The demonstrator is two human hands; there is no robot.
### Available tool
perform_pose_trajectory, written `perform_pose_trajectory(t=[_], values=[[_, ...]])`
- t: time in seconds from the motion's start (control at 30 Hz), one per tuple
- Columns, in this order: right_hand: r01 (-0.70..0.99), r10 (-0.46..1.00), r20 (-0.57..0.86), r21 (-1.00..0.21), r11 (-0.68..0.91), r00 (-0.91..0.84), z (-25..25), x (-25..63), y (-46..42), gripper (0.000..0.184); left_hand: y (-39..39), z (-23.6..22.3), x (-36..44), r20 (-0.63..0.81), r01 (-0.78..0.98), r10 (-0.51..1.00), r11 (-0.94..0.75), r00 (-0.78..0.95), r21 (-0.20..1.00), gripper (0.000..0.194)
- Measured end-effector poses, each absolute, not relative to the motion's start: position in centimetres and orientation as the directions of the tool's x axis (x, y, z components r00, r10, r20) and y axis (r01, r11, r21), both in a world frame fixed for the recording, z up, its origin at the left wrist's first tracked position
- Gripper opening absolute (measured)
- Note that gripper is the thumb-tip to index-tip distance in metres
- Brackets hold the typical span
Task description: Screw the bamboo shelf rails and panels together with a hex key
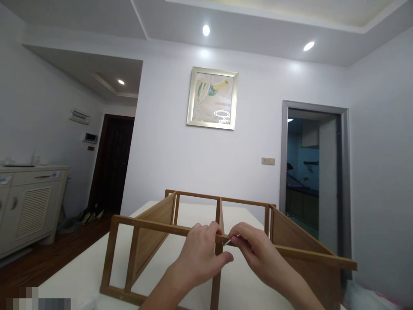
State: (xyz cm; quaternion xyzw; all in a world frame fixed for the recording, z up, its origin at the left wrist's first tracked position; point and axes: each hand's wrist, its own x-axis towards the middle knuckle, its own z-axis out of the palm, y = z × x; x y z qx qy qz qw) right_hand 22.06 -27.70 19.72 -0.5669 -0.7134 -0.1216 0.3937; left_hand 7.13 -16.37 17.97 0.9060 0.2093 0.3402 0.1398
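A brown wooden shelf frame lies on its side on a pale tabletop, with panels set between its front and back rails. My left hand is closed over the front rail, close to the middle upright, its thumb held lower down. Just to the right, my right hand pinches a thin silvery hex key. The key's far end reaches the joint where the rail meets the middle upright. Whether its tip sits in a screw is too small to tell.
A white louvred cabinet stands at the left, beside a dark door. Behind the table, a framed picture hangs on the white wall. At the right is an open doorway, with a pale plastic bag near the lower edge.
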Motion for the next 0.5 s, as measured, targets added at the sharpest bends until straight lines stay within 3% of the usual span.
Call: perform_pose_trajectory(t=[0.2,0.5], values=[[0.919,0.697,0.713,-0.222,0.327,-0.076,19.1,22.3,-27.4,0.022,-15.6,18.2,5.8,0.536,0.181,0.416,-0.881,0.735,0.437,0.036],[0.957,0.674,0.728,-0.090,0.275,-0.126,19.1,22.1,-27.5,0.022,-15.5,18.5,5.8,0.543,0.138,0.398,-0.879,0.740,0.457,0.021]])
